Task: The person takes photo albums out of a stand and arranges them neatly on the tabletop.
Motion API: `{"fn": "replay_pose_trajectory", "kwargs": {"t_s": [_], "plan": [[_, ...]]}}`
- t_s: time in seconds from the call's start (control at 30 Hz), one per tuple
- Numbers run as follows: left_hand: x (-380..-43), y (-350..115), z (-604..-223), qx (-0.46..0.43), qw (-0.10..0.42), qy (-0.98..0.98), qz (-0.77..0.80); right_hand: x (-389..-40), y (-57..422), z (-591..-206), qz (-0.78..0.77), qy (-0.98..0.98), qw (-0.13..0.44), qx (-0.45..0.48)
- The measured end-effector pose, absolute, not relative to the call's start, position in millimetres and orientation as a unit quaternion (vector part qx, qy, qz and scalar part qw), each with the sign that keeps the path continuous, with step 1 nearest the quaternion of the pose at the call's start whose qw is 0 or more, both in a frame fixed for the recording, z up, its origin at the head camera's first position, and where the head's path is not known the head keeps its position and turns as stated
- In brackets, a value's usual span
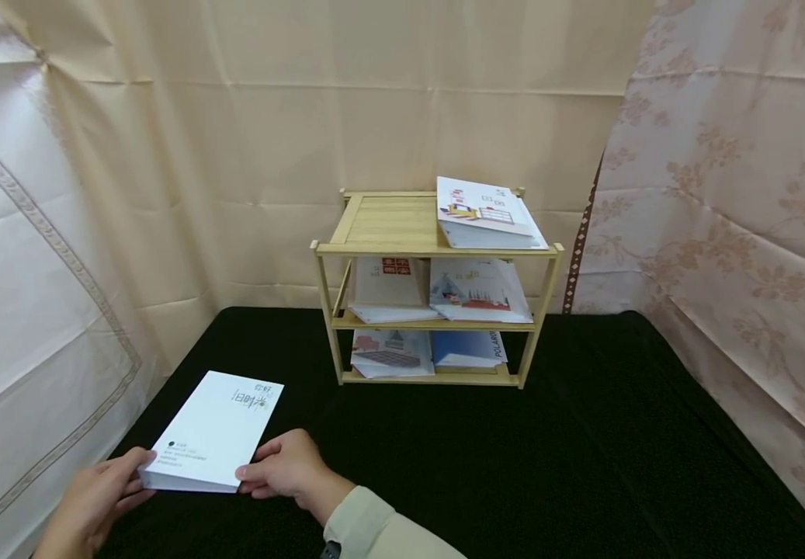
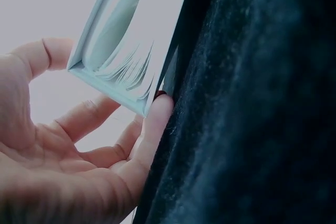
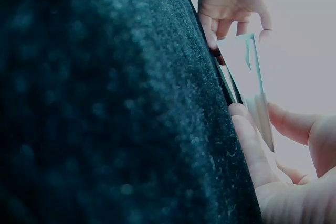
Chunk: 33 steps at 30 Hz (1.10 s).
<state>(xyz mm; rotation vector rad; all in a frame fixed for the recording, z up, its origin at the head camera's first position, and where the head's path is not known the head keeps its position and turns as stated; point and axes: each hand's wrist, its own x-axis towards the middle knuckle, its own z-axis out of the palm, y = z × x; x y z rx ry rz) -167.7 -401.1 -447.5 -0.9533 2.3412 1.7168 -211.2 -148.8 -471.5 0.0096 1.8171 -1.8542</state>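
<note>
A white desk calendar with small dark print is at the front left, close over the black cloth. Its edge in the left wrist view shows stiff covers around loosely fanned pages. My left hand holds the near left corner, thumb above and fingers below. At the near right corner, my right hand pinches the calendar between thumb and fingers. Both hands also appear around it in the right wrist view, the left hand farther off and the right hand closer.
Behind stands a three-level wooden rack. A house-printed calendar lies on its top right; similar printed ones fill the middle level, and a blue one sits at bottom right. Black cloth covers the table, with curtains around it.
</note>
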Motion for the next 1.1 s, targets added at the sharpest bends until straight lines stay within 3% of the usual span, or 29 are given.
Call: {"fn": "replay_pose_trajectory", "kwargs": {"t_s": [0.47, 1.1], "plan": [[-168, -395, -452, -0.336, 0.006, 0.764, 0.550, -213, -147, -472, -0.686, 0.674, 0.275, 0.005], [-166, -405, -459, -0.345, 0.000, 0.774, 0.531, -215, -146, -474, -0.686, 0.670, 0.285, -0.007]]}}
